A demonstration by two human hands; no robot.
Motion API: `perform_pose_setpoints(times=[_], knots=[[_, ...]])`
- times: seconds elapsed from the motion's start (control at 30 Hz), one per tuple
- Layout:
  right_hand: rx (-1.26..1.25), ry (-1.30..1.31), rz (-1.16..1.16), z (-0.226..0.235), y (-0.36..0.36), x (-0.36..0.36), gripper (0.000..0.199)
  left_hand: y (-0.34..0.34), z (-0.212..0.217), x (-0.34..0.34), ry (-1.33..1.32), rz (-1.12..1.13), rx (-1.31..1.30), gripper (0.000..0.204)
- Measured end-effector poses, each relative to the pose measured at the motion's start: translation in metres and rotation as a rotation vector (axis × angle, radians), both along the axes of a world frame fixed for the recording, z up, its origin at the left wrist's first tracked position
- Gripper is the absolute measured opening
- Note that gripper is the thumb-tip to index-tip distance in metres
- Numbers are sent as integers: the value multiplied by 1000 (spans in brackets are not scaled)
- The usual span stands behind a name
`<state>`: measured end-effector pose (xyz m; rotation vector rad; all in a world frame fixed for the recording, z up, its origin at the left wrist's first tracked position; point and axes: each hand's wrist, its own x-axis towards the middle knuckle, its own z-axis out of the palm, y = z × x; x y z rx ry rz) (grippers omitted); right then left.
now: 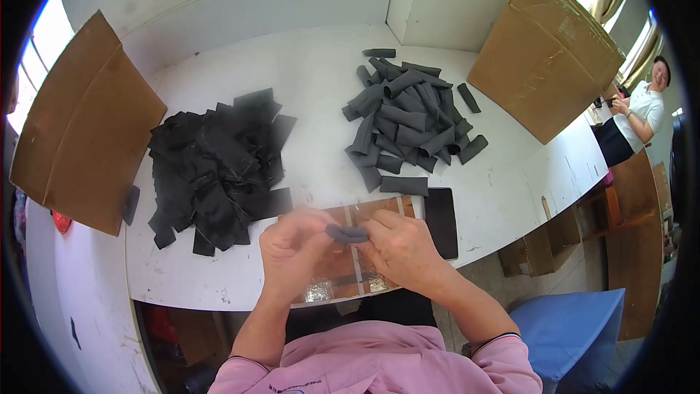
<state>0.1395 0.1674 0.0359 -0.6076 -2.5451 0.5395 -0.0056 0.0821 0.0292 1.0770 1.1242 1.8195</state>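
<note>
Both hands pinching a dark roll over the table's near edge.
Left hand (292,244) and right hand (401,244) grip the roll (347,233) between fingertips; flat strips (215,168) at 10 o'clock, rolled pile (408,120) at 1 o'clock on the table (306,80).

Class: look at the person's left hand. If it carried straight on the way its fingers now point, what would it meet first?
The left hand points right, fingers already on the small dark roll. Straight beyond that it would likely meet the right hand, which holds the roll's other end.

both hands (350,244) together, fingers pinched
</note>
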Motion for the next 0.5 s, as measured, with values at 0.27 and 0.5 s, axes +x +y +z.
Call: perform_pose_setpoints(times=[0.27,0.5], knots=[[-25,81,-62,-26,-8,-5,14,8,-11,9,-11,54,156,13],[-104,53,16,-17,-6,2,26,16,4,7,35,-118,142,15]])
